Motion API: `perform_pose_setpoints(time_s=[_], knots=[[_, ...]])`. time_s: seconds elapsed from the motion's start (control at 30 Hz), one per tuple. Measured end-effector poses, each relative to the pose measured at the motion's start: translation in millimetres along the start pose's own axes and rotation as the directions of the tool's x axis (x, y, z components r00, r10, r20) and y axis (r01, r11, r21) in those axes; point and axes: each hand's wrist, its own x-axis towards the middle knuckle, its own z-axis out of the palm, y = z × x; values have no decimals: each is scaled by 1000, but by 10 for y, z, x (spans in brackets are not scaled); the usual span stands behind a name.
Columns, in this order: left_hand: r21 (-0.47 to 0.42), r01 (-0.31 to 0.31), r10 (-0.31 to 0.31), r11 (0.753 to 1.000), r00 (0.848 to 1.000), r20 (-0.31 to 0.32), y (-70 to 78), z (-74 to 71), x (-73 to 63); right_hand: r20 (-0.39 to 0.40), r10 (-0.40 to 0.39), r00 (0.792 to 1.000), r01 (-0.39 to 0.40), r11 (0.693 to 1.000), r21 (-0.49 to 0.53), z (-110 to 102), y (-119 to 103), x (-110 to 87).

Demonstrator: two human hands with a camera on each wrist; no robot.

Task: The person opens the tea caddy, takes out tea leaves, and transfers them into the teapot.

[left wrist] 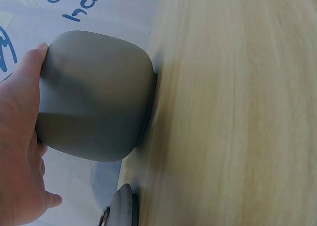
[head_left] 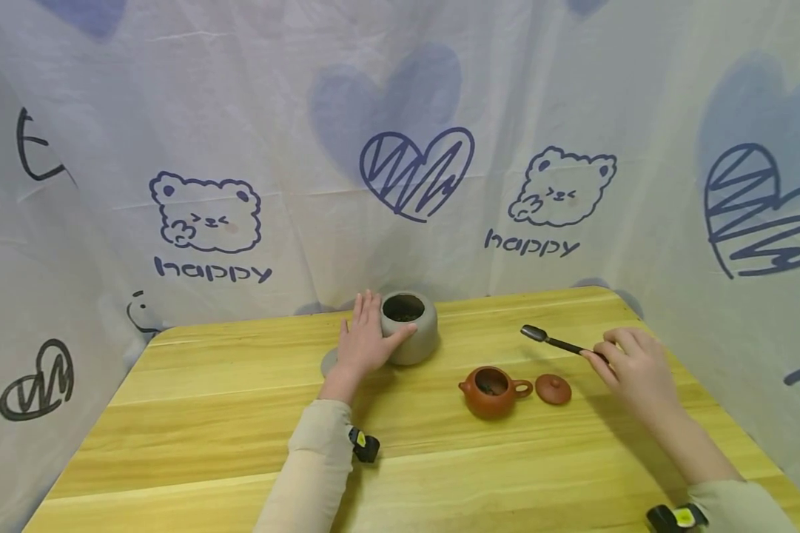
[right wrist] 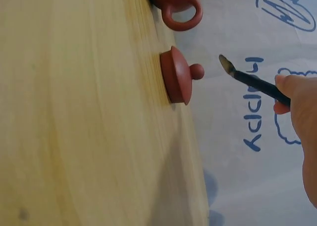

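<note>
A grey jar stands uncovered at the back of the table, dark contents visible inside. My left hand holds its near-left side, thumb across the front and fingers along the left; in the left wrist view the hand lies against the jar. My right hand pinches the black handle of a small scoop, raised over the table's right side, its metal bowl pointing left. Below the scoop sits a reddish-brown clay teapot, uncovered, with dark bits inside. Its lid lies beside the handle, knob up.
A grey lid, partly hidden by my left hand, lies left of the jar; the left wrist view shows the lid with a ring on top. The wooden table meets a printed white cloth behind and at the sides.
</note>
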Motion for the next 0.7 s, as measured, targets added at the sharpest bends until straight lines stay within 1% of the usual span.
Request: perform_pose_setpoints(time_s=[0.07,0.13,0.23,0.33,0.47,0.57,0.7], knots=[[2,1,-1,1000,1000,4,-4,5,2,-4,22,1000,-22,1000,-17,13,20,-16],[2,-1,1,1000,1000,3,-4,5,0,10,47,999,-47,998,-37,27,38,-32],[1,-4,4,1000,1000,-3,3,2,-12,47,98,994,-96,994,-58,40,62,-56],[-1,-7,7,1000,1000,-12,7,-2,-20,97,158,983,-152,986,-67,52,84,-79],[3,-4,4,1000,1000,-11,3,0,-15,160,237,958,-225,971,-84,74,115,-93],[4,-3,3,1000,1000,-7,0,1,-12,201,290,935,-273,956,-110,100,134,-93],[2,-4,4,1000,1000,-7,-4,8,-10,248,343,906,-318,938,-139,138,161,-100]])
